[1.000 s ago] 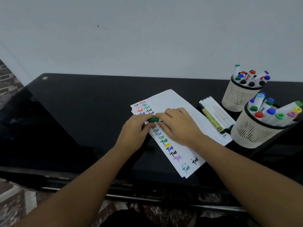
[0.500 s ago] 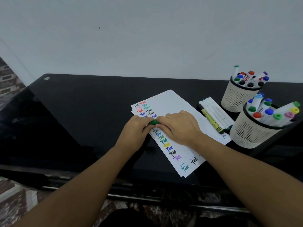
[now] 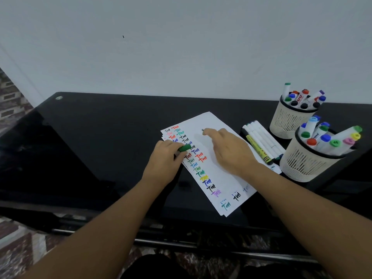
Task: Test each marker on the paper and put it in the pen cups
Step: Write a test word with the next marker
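A white paper (image 3: 225,178) with rows of coloured test marks lies on the black table (image 3: 100,137). My left hand (image 3: 165,160) pinches a green marker cap (image 3: 185,148) at the paper's left edge. My right hand (image 3: 227,152) grips the green marker, almost wholly hidden by the fingers. Only the marker's dark tip (image 3: 202,130) shows, at the blank upper part of the paper. Two cream mesh pen cups stand at the right, the far cup (image 3: 285,123) and the near cup (image 3: 306,164), both holding several capped markers.
Several loose white markers and a yellow one (image 3: 261,143) lie side by side between the paper and the cups. A pale wall rises right behind the table. The table's front edge runs just below the paper's near corner.
My hands have pulled apart: the green cap stayed in my left hand, and my right hand moved up and right with the marker onto the blank part of the paper.
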